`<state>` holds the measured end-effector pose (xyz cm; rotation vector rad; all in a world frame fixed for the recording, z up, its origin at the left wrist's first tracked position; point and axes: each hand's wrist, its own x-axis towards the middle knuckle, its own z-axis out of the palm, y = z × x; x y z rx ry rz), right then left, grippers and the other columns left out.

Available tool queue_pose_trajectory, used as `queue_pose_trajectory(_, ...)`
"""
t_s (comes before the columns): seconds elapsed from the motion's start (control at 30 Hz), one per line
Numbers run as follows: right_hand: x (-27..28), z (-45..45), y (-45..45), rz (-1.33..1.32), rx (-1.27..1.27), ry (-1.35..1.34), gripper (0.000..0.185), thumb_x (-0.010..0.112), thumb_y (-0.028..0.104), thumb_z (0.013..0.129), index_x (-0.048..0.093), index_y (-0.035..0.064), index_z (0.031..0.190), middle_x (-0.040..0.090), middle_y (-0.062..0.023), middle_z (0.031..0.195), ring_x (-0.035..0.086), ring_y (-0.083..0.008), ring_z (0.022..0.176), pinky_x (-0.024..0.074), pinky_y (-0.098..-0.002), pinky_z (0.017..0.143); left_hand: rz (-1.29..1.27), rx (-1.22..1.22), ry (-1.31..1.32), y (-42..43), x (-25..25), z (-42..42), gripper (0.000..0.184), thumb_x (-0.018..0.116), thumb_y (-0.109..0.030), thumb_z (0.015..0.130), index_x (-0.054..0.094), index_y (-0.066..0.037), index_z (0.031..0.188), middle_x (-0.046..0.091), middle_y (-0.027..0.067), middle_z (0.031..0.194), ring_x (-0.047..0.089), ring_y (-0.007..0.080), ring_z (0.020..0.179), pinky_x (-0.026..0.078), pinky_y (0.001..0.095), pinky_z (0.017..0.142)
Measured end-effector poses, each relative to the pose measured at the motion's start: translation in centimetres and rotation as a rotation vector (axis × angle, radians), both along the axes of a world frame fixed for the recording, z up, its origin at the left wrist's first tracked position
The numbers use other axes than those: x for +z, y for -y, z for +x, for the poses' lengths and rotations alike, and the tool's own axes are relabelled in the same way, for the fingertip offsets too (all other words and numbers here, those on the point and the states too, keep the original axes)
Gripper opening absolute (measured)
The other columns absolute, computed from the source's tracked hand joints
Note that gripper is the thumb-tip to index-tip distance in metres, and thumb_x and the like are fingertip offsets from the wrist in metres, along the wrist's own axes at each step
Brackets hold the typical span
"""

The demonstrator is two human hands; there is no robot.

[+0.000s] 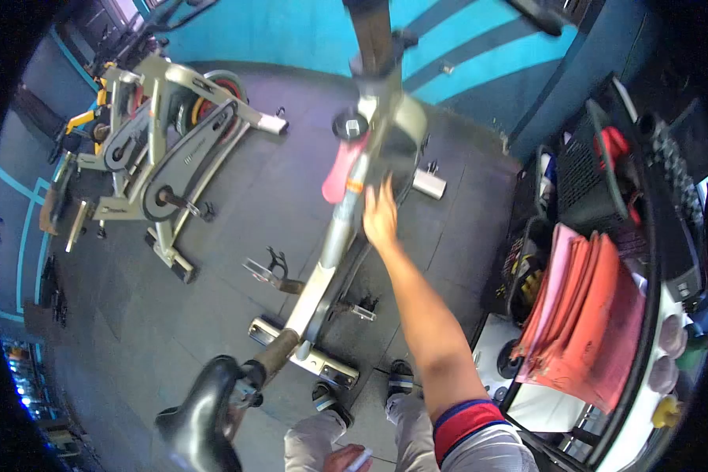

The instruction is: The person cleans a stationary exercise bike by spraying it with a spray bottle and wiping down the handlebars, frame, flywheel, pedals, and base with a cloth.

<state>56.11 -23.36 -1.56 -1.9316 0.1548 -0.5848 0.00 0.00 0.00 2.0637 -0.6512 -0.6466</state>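
A stationary exercise bike (313,297) stands before me, its black saddle (204,409) near my left. My right hand (380,214) reaches out beside the bike's frame tube, fingers stretched out and apart; whether it touches the tube I cannot tell. Close to it, a smooth pink object (340,175) hangs by the frame under a round black part (350,124) with a white label. Low in the view, my left hand (341,459) is partly cut off and closed around a small white object (359,460) whose kind I cannot make out.
Other exercise bikes (153,173) stand at the left. On my right, a black rack (650,259) holds folded orange-red mats (582,315) and a dark basket (586,169). The bike's pedals (263,271) and rear foot bar (322,366) stick out near my feet.
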Motion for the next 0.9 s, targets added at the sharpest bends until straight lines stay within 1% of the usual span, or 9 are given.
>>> queue_pose_trajectory(0.07, -2.6, -7.8, 0.5, 0.263, 0.223, -0.661, 0.063, 0.048, 0.042, 0.103, 0.045, -0.0084, 0.14, 0.045, -0.029, 0.146, 0.037, -0.0432, 0.14, 0.0363, -0.0434, 0.111, -0.239, 0.106, 0.092, 1.0, 8.2, 4.3, 0.065, 0.07, -0.037, 0.092, 0.045, -0.015, 0.148, 0.062, 0.0169, 0.121, 0.062, 0.0352, 0.109, 0.053, 0.0441, 0.088)
queue_pose_trajectory(0.13, 5.3, -12.6, 5.7, 0.871, 0.12, -0.592, 0.067, 0.057, 0.047, 0.099, 0.049, -0.0067, 0.137, 0.054, -0.0204, 0.139, 0.052, -0.0309, 0.129, 0.0415, -0.0422, 0.106, -0.66, 0.667, -0.551, 4.5, 24.2, 4.8, 0.054, 0.068, -0.032, 0.094, 0.052, -0.009, 0.14, 0.063, 0.0195, 0.114, 0.064, 0.0369, 0.098, 0.053, 0.0455, 0.084)
queue_pose_trajectory(0.2, 13.4, -19.6, 5.1, 1.185, -0.129, -0.701, 0.059, 0.058, 0.042, 0.099, 0.05, -0.0023, 0.137, 0.056, -0.0169, 0.137, 0.053, -0.0294, 0.126, 0.0438, -0.0455, 0.106, -0.589, 0.684, -0.436, 3.4, 30.1, 5.6, 0.044, 0.067, -0.027, 0.094, 0.059, -0.005, 0.131, 0.065, 0.0209, 0.11, 0.065, 0.0381, 0.093, 0.053, 0.0462, 0.081)
queue_pose_trajectory(0.27, 20.0, -25.5, 5.7, 1.313, -0.184, -0.647, 0.053, 0.058, 0.037, 0.1, 0.05, 0.0015, 0.139, 0.057, -0.0138, 0.138, 0.053, -0.031, 0.127, 0.0428, -0.0483, 0.107, -0.136, 0.168, 0.444, 1.5, 28.9, 8.8, 0.035, 0.066, -0.022, 0.093, 0.064, -0.001, 0.122, 0.067, 0.0212, 0.108, 0.065, 0.0387, 0.092, 0.052, 0.0463, 0.08)
queue_pose_trajectory(0.37, 34.1, -31.5, 6.1, 1.2, -0.415, -0.882, 0.061, 0.062, 0.045, 0.095, 0.053, 0.0025, 0.138, 0.057, -0.0138, 0.14, 0.052, -0.0316, 0.128, 0.0355, -0.054, 0.11, -0.259, 0.432, 0.284, 2.5, 41.3, 16.3, 0.015, 0.075, -0.014, 0.081, 0.064, -0.003, 0.081, 0.059, 0.0113, 0.071, 0.059, 0.0263, 0.06, 0.048, 0.0375, 0.056)
queue_pose_trajectory(0.43, 31.3, -35.2, 9.7, 1.312, -0.264, -0.693, 0.065, 0.064, 0.048, 0.093, 0.053, 0.0018, 0.137, 0.058, -0.014, 0.138, 0.053, -0.0325, 0.128, 0.034, -0.0554, 0.111, -0.236, 0.441, 0.366, 2.4, 43.3, 19.6, 0.017, 0.073, -0.018, 0.084, 0.065, -0.004, 0.09, 0.063, 0.0131, 0.081, 0.064, 0.0323, 0.068, 0.053, 0.041, 0.06)
queue_pose_trajectory(0.53, 41.7, -35.6, 10.2, 1.269, -0.296, -0.517, 0.056, 0.064, 0.044, 0.093, 0.057, 0.0049, 0.132, 0.064, -0.0119, 0.129, 0.06, -0.0325, 0.114, 0.0442, -0.0501, 0.103, 0.077, 0.428, 0.576, 4.3, 48.7, 26.7, 0.018, 0.067, -0.021, 0.088, 0.063, -0.004, 0.091, 0.059, 0.0138, 0.077, 0.062, 0.0329, 0.067, 0.051, 0.044, 0.055)
queue_pose_trajectory(0.77, 45.0, -28.8, 16.6, 1.202, -0.317, -0.222, 0.046, 0.061, 0.039, 0.097, 0.062, 0.0031, 0.126, 0.068, -0.0108, 0.12, 0.065, -0.0282, 0.105, 0.0499, -0.0422, 0.097, -0.248, 0.484, 0.914, 10.6, 49.5, 47.0, 0.02, 0.065, -0.018, 0.089, 0.065, -0.002, 0.1, 0.055, 0.0133, 0.069, 0.055, 0.031, 0.061, 0.044, 0.043, 0.055)
queue_pose_trajectory(0.9, 46.7, -20.5, 21.7, 1.242, -0.198, -0.272, 0.053, 0.063, 0.038, 0.095, 0.055, 0.0012, 0.132, 0.064, -0.0107, 0.123, 0.063, -0.0269, 0.108, 0.0505, -0.0412, 0.094, -0.214, 0.627, 0.675, 15.7, 51.3, 54.8, 0.021, 0.065, -0.019, 0.088, 0.063, 0.002, 0.086, 0.058, 0.0148, 0.067, 0.056, 0.0303, 0.058, 0.044, 0.041, 0.055)
